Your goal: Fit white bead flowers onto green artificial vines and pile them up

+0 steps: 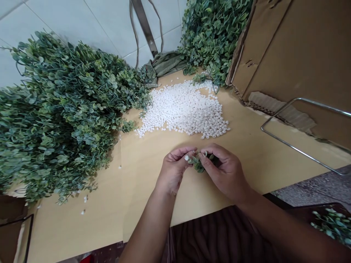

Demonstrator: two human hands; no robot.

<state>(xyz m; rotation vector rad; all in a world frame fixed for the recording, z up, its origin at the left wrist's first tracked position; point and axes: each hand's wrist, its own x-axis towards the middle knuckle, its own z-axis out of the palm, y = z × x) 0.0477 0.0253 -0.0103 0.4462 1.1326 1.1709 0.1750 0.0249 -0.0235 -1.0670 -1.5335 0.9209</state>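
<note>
Near the table's front edge, both hands meet at a small green leafy sprig (199, 166). My left hand (175, 166) pinches its left end, where a small white piece (187, 157) shows by the fingers. My right hand (225, 166) has thumb and forefinger closed on the sprig's upper part, with leaves showing under the palm. Beyond the hands, a heap of small white pieces (186, 109) is spread on the tabletop (142, 160). What lies between the fingertips is partly hidden.
A large pile of artificial greenery (60, 106) covers the left side; another bunch (214, 33) stands at the back. At right are a cardboard box (307, 62) and a bent metal wire frame (298, 149). A green cloth (168, 64) lies by the tiled wall.
</note>
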